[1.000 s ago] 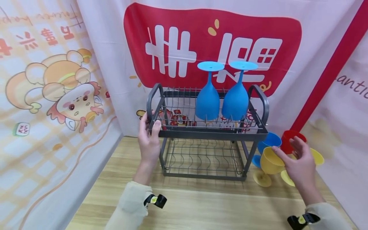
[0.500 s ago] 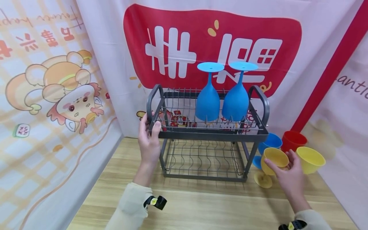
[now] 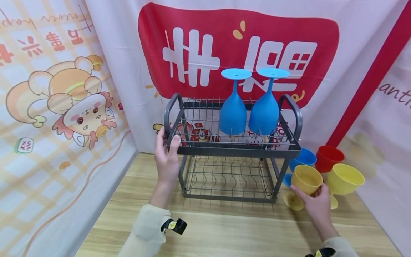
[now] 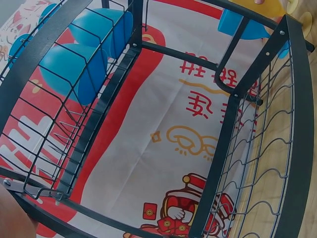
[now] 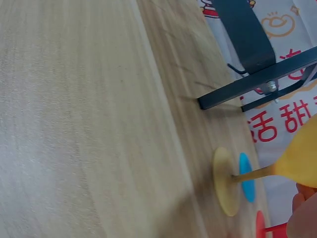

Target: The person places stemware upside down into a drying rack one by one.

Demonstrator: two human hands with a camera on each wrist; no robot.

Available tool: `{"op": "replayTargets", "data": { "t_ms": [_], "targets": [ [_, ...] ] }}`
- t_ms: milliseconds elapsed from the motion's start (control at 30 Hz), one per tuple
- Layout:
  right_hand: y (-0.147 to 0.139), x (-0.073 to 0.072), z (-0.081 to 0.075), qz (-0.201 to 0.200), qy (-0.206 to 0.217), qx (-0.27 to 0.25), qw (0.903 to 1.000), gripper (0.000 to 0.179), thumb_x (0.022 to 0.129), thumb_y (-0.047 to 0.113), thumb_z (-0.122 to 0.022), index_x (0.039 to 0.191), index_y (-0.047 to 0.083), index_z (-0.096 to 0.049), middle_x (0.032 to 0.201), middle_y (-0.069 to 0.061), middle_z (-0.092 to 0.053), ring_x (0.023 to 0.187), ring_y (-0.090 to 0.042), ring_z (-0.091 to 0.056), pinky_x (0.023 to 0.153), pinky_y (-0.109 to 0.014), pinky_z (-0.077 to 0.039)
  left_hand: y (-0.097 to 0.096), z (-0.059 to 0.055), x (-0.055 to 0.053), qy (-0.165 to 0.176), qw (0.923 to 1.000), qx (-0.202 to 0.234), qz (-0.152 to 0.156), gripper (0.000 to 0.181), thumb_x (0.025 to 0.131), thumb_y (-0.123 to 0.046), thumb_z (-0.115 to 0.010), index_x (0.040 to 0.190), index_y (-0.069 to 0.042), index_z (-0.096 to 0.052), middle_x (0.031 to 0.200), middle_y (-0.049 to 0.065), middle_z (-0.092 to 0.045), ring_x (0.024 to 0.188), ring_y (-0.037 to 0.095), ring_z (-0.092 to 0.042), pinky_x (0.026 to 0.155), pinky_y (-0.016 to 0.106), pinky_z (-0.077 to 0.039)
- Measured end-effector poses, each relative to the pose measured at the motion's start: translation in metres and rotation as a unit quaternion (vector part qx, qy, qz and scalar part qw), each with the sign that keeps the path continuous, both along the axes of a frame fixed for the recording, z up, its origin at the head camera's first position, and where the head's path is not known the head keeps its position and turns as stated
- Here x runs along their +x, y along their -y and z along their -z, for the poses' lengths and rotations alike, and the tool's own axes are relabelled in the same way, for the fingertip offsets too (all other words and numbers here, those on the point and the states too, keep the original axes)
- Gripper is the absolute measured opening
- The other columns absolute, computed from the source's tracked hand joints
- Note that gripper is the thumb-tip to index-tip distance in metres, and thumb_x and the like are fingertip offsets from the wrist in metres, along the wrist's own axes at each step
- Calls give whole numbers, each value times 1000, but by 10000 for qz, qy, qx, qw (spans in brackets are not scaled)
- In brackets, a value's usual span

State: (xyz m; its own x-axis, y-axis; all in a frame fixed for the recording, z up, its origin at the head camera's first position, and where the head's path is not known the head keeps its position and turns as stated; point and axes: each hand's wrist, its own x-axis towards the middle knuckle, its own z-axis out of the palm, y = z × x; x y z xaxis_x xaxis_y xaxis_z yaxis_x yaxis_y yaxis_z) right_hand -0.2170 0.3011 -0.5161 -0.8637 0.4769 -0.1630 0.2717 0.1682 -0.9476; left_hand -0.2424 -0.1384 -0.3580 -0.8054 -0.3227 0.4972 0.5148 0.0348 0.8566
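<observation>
My left hand [image 3: 167,162] grips the left end of a dark grey two-tier dish rack [image 3: 237,152], thumb over the front corner of the upper tier. Two blue plastic goblets [image 3: 232,114] stand upside down on that tier, feet upward. To the right of the rack, my right hand [image 3: 316,207] holds an orange-yellow goblet [image 3: 305,180] by its bowl, thumb in front and fingers round the right side. This goblet is upright, its round foot [image 5: 226,181] close on the table in the right wrist view. Most of the right hand lies outside that view.
Close around the held goblet stand a blue goblet [image 3: 303,157], a red goblet [image 3: 330,158] and a lighter yellow goblet [image 3: 346,178]. The wooden table [image 3: 224,228] extends in front of the rack. Printed cloth [image 3: 112,71] hangs behind and at both sides.
My right hand has moved left and down from over the yellow goblets and taken hold of the orange-yellow one. The left hand keeps its place on the rack.
</observation>
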Motion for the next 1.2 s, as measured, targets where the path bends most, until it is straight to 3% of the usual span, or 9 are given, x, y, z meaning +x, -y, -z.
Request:
{"op": "replayTargets", "data": {
  "t_ms": [300,500,700,933,967,1067,1133,1200],
  "targets": [
    [-1,2,6,-2,10,-329,9995,121,83,55,-85,171,24,-9,178,-8,-22,158,-31,-31,130,-52,-32,-1,0,0,8,10000,11,-10,49,106,-28,-61,153,-25,-52,148,15,-58,127,17,-57,112,41,-44],
    [-3,10,3,-108,64,-129,9998,118,83,57,-84,170,26,-12,178,-7,-23,158,-31,-34,128,-53,-34,-2,0,0,14,10000,37,16,49,105,-28,-61,153,-26,-52,148,10,-59,127,16,-57,113,41,-44],
    [-1,23,-4,-454,-67,755,9961,109,90,48,-83,170,21,-15,173,-13,-31,153,-38,-37,124,-61,-38,-1,-2,0,-5,9999,116,28,48,105,-26,-61,152,-24,-53,148,14,-59,131,26,-56,113,40,-44],
    [7,38,-14,-799,-648,1932,9758,102,88,36,-87,167,18,-25,160,-16,-47,138,-37,-47,113,-70,-47,6,-4,2,237,9996,141,35,46,105,-27,-63,150,-26,-55,148,10,-63,133,13,-59,119,42,-45],
    [7,39,-16,-820,-725,2043,9728,101,88,36,-88,167,18,-27,158,-16,-48,136,-36,-48,112,-68,-49,7,-4,2,268,9995,150,32,47,105,-28,-64,151,-27,-54,147,10,-63,133,14,-59,120,43,-45],
    [10,44,-20,-793,-1094,2390,9616,98,85,32,-91,163,16,-34,153,-14,-54,129,-26,-50,109,-35,-53,9,1,2,330,9993,149,-22,52,104,-28,-65,154,-25,-52,147,9,-63,134,15,-58,123,45,-43],
    [11,48,-20,-771,-1428,2647,9506,96,82,26,-94,159,14,-39,148,-12,-57,125,-15,-50,102,-13,-45,9,7,4,333,9993,81,-131,57,103,-29,-68,156,-23,-50,149,6,-61,136,14,-56,125,45,-40],
    [12,50,-20,-781,-1783,2920,9364,96,77,20,-97,156,14,-44,144,-11,-59,121,-3,-47,93,0,-33,9,15,7,333,9992,21,-231,61,101,-28,-70,158,-22,-48,152,0,-59,140,12,-52,126,44,-39]
  ]
}}
